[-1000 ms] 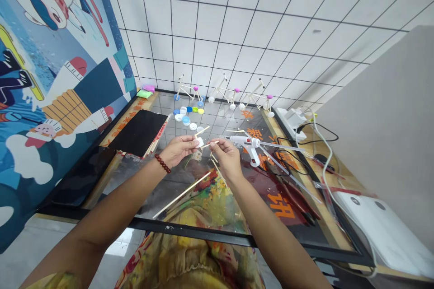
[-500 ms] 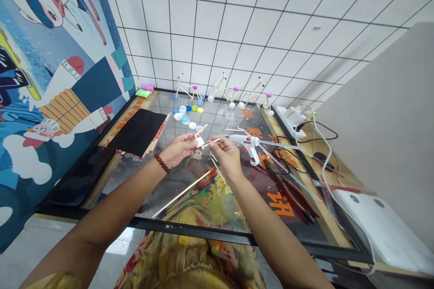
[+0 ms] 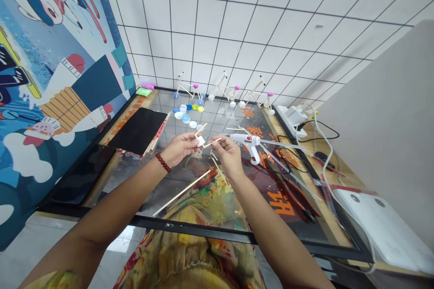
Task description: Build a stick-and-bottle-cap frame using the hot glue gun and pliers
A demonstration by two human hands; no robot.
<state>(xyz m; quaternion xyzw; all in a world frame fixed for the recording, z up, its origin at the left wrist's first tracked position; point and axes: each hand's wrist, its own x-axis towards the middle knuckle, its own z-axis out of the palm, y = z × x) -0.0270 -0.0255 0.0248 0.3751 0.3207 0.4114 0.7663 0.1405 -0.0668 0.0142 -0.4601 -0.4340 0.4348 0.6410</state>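
My left hand (image 3: 184, 148), with a beaded bracelet at the wrist, pinches a white bottle cap (image 3: 200, 141). A short wooden stick (image 3: 201, 129) slants up from behind the cap; how they join is hidden. Between thumb and fingers my right hand (image 3: 228, 153) grips another short wooden stick (image 3: 213, 142), whose left end meets or nearly meets the cap's lower right side. Thin sticks (image 3: 219, 168) lie on the glossy tabletop below my right hand. To the left of them rests a longer wooden stick (image 3: 181, 193).
A white glue gun (image 3: 249, 143) with glue sticks and a cord lies at the right. Several bottle caps (image 3: 186, 118) sit ahead. Three small stick bicycle models (image 3: 224, 92) stand along the wall. A black sheet (image 3: 139, 131) is left, a power strip (image 3: 290, 119) right.
The white cap has turned slightly in my left hand, and the right-hand stick has tilted a little. Both hands stay in nearly the same place; the view has shifted slightly.
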